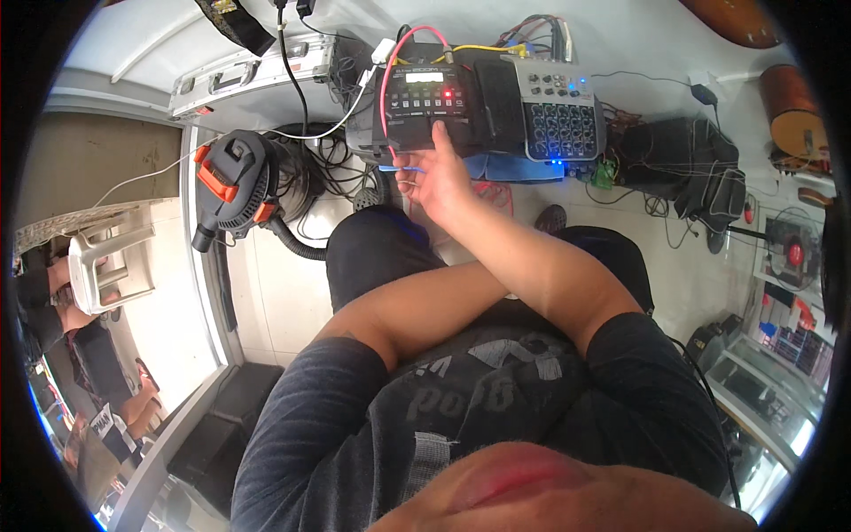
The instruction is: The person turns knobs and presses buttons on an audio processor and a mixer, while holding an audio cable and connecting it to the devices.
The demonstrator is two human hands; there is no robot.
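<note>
My right hand (436,182) reaches up to the near edge of a black tabletop audio unit (409,133) with a lit screen, small buttons and a red light. Its thumb is stretched out over that edge; the other fingers are loosely curled below it, and I make out nothing held in them. A pink cable (385,97) arcs from the back of the unit, down its left side, to beside these fingers. My left forearm crosses under the right one, and the left hand is hidden there. Right of the unit is a grey mixer (560,111) with several knobs and blue lights.
A grey-and-orange vacuum cleaner (235,186) with a hose stands at the left near tangled black cables (332,164). Behind it is a silver hard case (239,80). Black bags (678,160) lie at the right. A white stool (111,266) stands beyond the glass partition, near another person's legs.
</note>
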